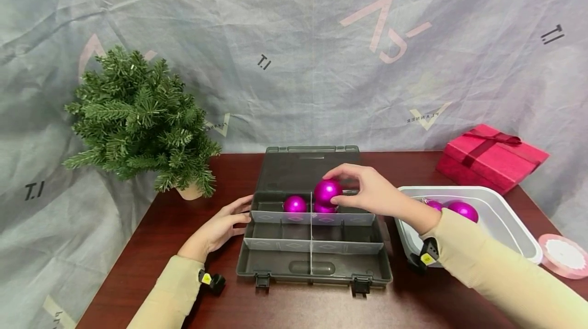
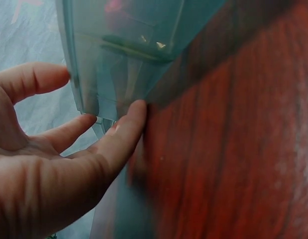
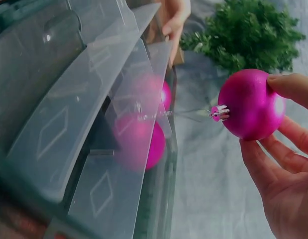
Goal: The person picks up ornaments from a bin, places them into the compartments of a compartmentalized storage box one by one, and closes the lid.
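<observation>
My right hand (image 1: pixel 374 192) pinches a shiny magenta Christmas ball (image 3: pixel 251 104) between thumb and fingers, over the back row of a grey see-through divider case (image 1: pixel 275 257). Its silver cap faces the case in the right wrist view. Two more magenta balls lie in that back row: one ball (image 1: pixel 295 204) left of the middle divider (image 1: pixel 311 242), the other ball (image 1: pixel 325 208) right of it, partly hidden under the held one. At the case's left side my left hand (image 1: pixel 220 229) has its fingers loosely extended, fingertips touching the wall (image 2: pixel 74 94).
Right of the case stands a white tray (image 1: pixel 505 232) with magenta balls (image 1: pixel 463 210), partly behind my right forearm. Beyond are a red gift box (image 1: pixel 491 155) and a pink ribbon roll (image 1: pixel 562 256). A small artificial Christmas tree (image 1: pixel 142 120) stands at the back left.
</observation>
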Demonstrator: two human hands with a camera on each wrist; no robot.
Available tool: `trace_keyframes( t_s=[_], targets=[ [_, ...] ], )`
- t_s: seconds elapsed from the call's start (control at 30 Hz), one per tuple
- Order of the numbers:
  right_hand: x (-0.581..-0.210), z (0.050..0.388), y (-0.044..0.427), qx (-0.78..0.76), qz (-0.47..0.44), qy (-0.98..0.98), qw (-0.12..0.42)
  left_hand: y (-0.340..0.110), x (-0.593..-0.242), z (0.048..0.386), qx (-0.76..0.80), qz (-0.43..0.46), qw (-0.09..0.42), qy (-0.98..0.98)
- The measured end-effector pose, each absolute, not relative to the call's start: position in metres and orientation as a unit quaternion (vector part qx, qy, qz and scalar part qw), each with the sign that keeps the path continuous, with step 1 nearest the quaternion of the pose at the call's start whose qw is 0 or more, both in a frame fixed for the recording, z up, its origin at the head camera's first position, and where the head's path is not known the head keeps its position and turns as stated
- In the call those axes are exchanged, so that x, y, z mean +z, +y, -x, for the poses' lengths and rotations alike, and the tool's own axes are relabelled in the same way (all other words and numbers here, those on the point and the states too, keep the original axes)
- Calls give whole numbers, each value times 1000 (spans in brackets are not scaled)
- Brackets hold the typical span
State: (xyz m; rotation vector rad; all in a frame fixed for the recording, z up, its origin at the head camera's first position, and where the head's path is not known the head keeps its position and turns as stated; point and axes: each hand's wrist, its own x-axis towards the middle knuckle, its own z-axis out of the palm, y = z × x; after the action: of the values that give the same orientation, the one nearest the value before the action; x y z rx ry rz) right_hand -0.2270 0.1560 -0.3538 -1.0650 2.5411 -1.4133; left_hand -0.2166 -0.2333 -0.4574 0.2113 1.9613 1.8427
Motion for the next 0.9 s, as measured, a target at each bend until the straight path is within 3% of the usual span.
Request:
trace_keyframes(
  t_s=[0.43, 0.9],
  targets=[
    [-359, 226, 95, -471, 411, 778, 63, -234, -459, 217, 663, -69, 218, 713],
    [-386, 229, 42, -450, 419, 782, 101, -232, -459, 218, 665, -69, 219, 711]
  ],
)
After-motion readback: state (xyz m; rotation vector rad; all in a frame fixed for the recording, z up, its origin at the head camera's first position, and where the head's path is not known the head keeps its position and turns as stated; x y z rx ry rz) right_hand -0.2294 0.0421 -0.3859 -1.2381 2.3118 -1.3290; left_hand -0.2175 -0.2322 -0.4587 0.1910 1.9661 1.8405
